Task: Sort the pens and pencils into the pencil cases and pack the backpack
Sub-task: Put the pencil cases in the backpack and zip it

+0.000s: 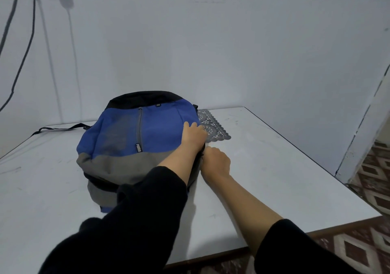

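A blue, grey and black backpack point(130, 138) lies flat on the white table point(263, 168), front side up. My left hand point(193, 135) rests on the bag's right edge, fingers spread over the blue fabric. My right hand point(215, 161) is just beside it at the bag's right side, fingers curled and pinching something small and dark at the seam, which looks like the zipper pull. No pens, pencils or pencil cases are visible.
A grey lace doily point(213, 126) lies on the table behind the hands, partly under the bag. A black strap point(61, 128) trails off to the left. The wall stands close behind, and patterned floor point(358, 242) shows past the table's right edge.
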